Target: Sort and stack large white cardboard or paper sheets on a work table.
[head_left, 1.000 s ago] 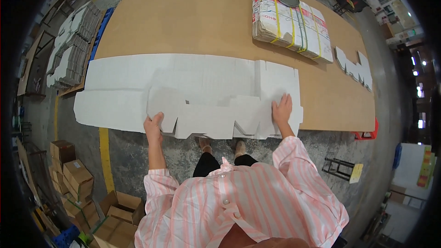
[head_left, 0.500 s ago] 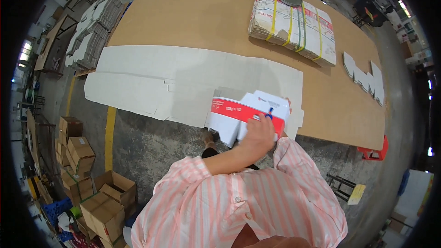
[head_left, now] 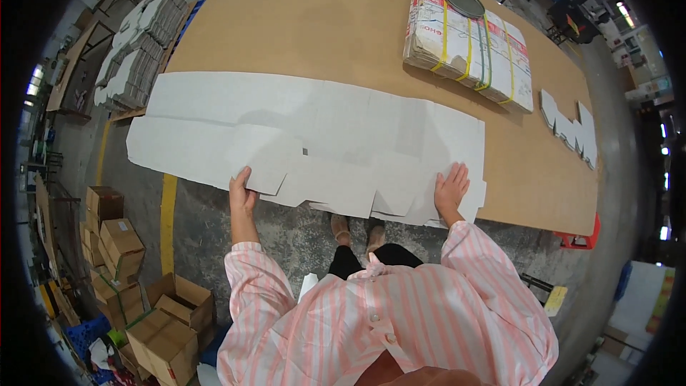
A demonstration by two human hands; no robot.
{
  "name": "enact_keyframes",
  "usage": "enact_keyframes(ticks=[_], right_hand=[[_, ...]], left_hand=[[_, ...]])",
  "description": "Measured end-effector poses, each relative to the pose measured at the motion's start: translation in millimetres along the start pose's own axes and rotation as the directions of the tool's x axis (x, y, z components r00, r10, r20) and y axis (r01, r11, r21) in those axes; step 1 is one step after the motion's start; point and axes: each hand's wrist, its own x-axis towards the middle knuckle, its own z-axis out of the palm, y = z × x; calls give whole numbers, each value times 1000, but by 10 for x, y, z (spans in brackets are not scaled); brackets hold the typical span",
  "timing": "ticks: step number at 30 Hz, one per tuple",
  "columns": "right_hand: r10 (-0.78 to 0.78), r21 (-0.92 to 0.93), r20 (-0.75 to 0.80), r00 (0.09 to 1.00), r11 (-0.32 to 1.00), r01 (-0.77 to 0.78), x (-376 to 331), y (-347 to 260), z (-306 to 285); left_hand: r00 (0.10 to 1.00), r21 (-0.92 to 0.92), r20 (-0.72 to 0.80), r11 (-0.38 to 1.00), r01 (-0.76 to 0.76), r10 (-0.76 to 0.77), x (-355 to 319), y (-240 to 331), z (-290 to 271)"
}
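Note:
An opened-out white carton blank (head_left: 336,175) with cut flaps lies plain side up over a larger white cardboard sheet (head_left: 200,93) along the table's near edge. My left hand (head_left: 241,193) is at the blank's left end, its fingers closed about the edge beside a small flap; part of the grip is hidden. My right hand (head_left: 451,187) rests palm down at the right end, fingers stretched out and slightly apart, pressing on the white board. Where the blank stops and the sheet beneath starts is hard to tell in places.
A strapped bundle of flat printed cartons (head_left: 471,50) with a round metal lid (head_left: 464,2) on top sits far right on the brown table (head_left: 300,21). Cut white pieces (head_left: 569,129) lie at the right edge. Stacked blanks (head_left: 132,64) and cardboard boxes (head_left: 164,339) stand left.
The carton with a red band, held up before, now lies spread out with its plain side up. My hands have moved apart to its two ends. The blue pen is out of sight.

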Motion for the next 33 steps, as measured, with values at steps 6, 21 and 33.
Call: enact_keyframes(ticks=[6,21,33], right_hand=[[45,-16,21,999,999,-45,5,342,-55],[14,-57,87,996,998,-9,20,637,59],[17,-31,33,999,999,-16,52,601,32]], left_hand=[[920,632,227,670,-389,319,-914,355,1699],[436,464,885,-222,-858,163,-2232,-799,3179],[994,-150,29,983,-104,109,-356,-268,268]])
